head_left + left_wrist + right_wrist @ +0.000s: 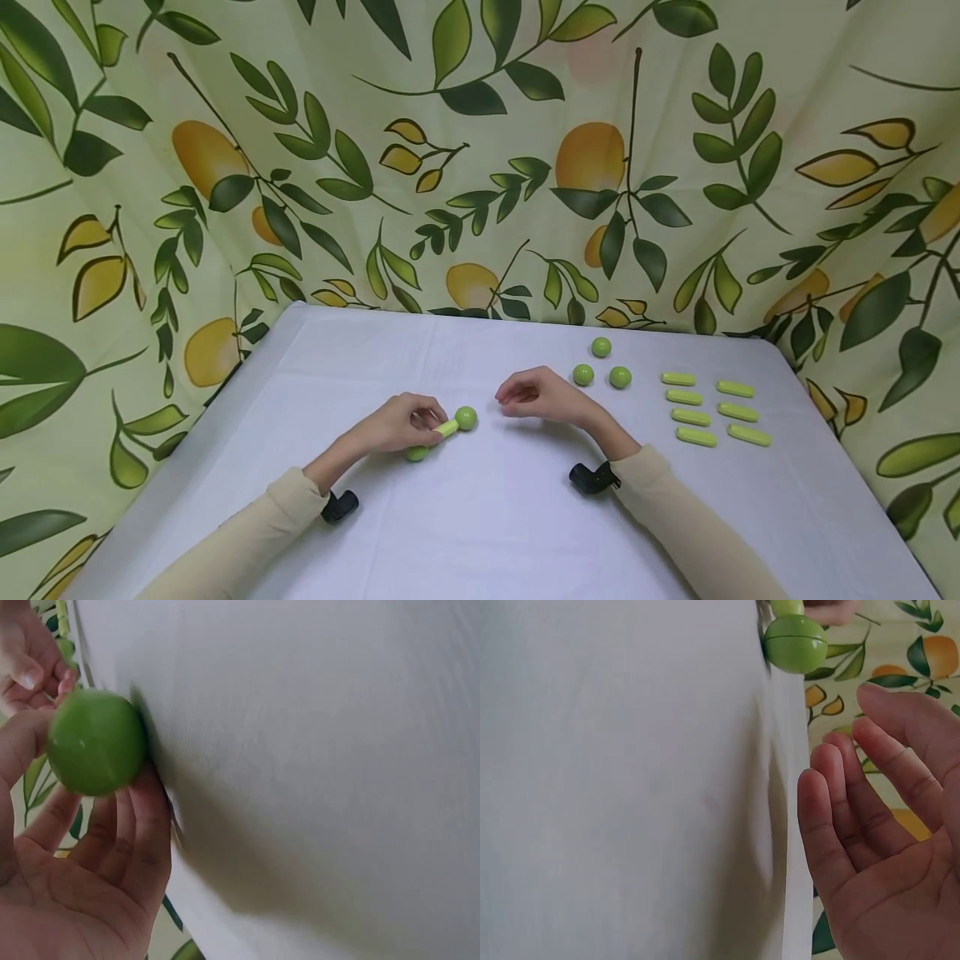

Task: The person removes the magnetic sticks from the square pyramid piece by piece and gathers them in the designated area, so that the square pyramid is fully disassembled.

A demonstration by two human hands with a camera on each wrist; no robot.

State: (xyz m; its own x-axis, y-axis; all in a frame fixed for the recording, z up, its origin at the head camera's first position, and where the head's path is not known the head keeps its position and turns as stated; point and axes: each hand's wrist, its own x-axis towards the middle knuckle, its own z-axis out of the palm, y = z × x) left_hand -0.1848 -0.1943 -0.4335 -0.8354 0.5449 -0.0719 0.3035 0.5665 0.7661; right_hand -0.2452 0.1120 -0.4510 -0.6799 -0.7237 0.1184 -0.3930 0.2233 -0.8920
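My left hand pinches a light green rod low over the white table. One green ball sits at the rod's far end, and a second green ball shows at the near end, partly under the hand. In the left wrist view a ball fills the space by the thumb and fingers and hides the rod. My right hand hovers to the right of the far ball, fingers loosely bent and holding nothing. The right wrist view shows the ball with the rod against it.
Three loose green balls lie beyond the right hand. Farther right, several light green rods lie in two columns. A white cloth covers the table. Behind it hangs a leaf-and-fruit patterned curtain.
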